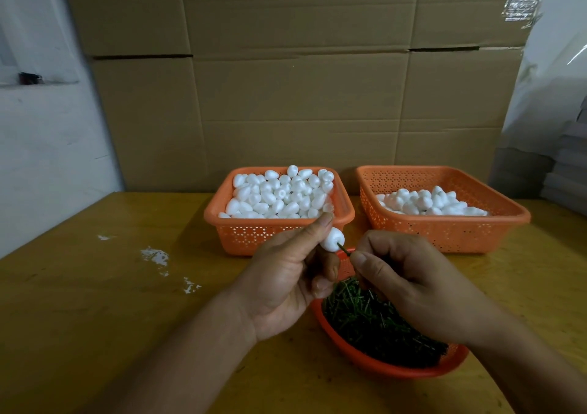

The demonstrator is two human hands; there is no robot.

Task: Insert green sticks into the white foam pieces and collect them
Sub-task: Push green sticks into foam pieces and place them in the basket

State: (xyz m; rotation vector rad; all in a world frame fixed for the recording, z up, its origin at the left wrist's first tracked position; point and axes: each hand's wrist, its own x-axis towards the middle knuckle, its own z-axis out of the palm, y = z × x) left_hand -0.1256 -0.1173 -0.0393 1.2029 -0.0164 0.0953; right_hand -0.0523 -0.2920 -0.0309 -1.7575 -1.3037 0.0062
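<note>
Foam piece (332,239) pinched in left hand (286,282), green stick (344,250) pinched in right hand (409,282), stick tip at foam.

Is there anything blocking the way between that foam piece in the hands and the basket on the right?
Nothing visible does. The left hand holds the foam piece above the stick tray, and the table between it and the right basket shows nothing in the way.

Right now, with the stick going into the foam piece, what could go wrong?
The left hand pinches the foam piece by its sides only, so a hard push from the right hand may pop it loose. The thin green stick enters at a slant and could bend or tear out sideways.
</note>
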